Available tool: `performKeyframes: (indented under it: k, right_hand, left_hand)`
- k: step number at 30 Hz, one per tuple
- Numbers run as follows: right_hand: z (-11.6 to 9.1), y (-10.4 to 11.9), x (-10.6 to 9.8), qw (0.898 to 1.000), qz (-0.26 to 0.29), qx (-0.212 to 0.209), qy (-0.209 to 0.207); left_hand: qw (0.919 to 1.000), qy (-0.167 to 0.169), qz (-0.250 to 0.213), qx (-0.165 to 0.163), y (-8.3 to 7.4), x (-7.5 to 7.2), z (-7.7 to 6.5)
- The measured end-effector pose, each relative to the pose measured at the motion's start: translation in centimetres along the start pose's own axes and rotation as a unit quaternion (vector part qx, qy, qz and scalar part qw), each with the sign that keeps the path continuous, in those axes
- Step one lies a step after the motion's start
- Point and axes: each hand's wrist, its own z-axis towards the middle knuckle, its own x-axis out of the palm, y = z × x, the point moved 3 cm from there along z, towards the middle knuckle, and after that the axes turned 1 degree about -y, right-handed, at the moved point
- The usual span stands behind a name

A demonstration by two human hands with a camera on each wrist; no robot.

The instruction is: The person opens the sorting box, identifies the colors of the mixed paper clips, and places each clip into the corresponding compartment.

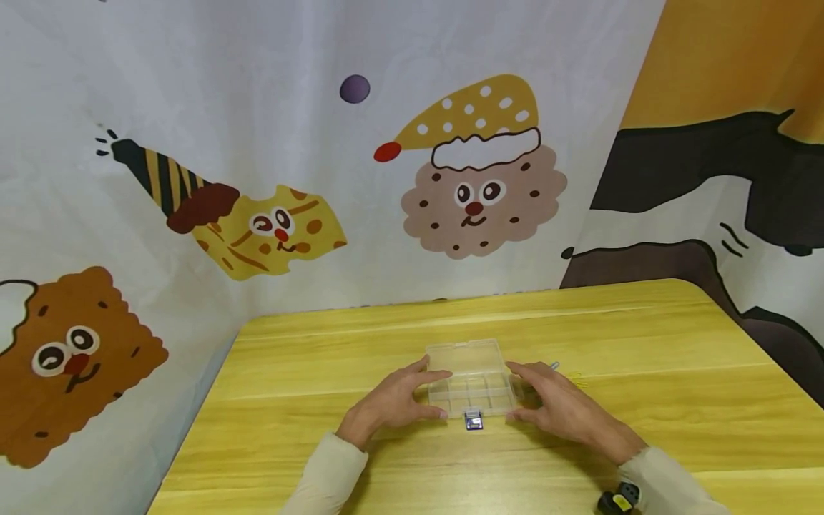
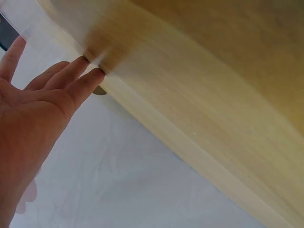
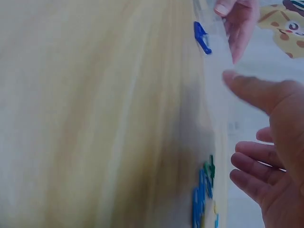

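A clear plastic compartment box (image 1: 470, 386) lies on the table with its lid folded back. My left hand (image 1: 402, 397) is at its left side, fingers spread, the index finger reaching over the edge and the thumb near the front corner. In the left wrist view, that hand's (image 2: 42, 104) fingers are extended. On the box's right side is my right hand (image 1: 556, 400), its thumb held apart from the fingers; the right wrist view shows this hand (image 3: 270, 156) gripping nothing. A small blue piece (image 1: 473, 420) with a pale middle sits at the box's front edge, its kind unclear.
Several thin coloured pieces, resembling paper clips (image 3: 202, 192), lie beyond the right hand; yellow ones (image 1: 578, 380) show in the head view. The wooden table (image 1: 309, 386) meets a cartoon-printed curtain (image 1: 290, 107) at the back. A dark wristband device (image 1: 619, 498) is on the right sleeve.
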Motion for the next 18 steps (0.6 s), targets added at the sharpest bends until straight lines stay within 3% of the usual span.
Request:
performKeyframes:
  k: [9,18]
  right_hand:
    - [-0.7,-2.1,-2.5,0.997,-0.004,-0.061,-0.053]
    - [-1.5,-5.4,-4.2,0.994,0.026,-0.062,-0.089]
  left_hand:
    - [0.9999,-0.002,-0.004,-0.012,0.2,0.0,0.1]
    - [0.9998,-0.003,-0.008,-0.017,0.5,0.1,0.2]
